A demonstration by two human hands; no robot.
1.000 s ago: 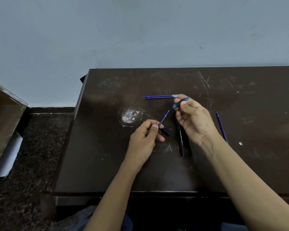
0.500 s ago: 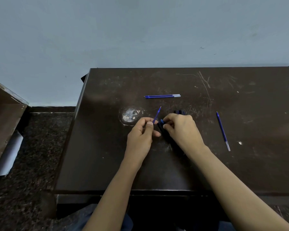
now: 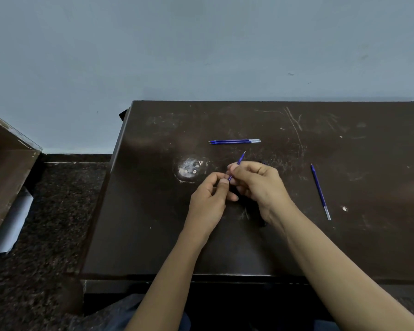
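One refill pinched between left hand and right hand, three loose refills

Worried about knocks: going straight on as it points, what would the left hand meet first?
Probably the right hand, whose fingertips sit just ahead on the blue refill that the left hand also pinches; depth unclear.

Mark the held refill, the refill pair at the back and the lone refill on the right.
held refill (image 3: pixel 241 159): head view, blue shaft just below the tip.
refill pair (image 3: pixel 234 141): head view, middle of the two shafts.
lone refill (image 3: pixel 320 191): head view, mid-shaft.
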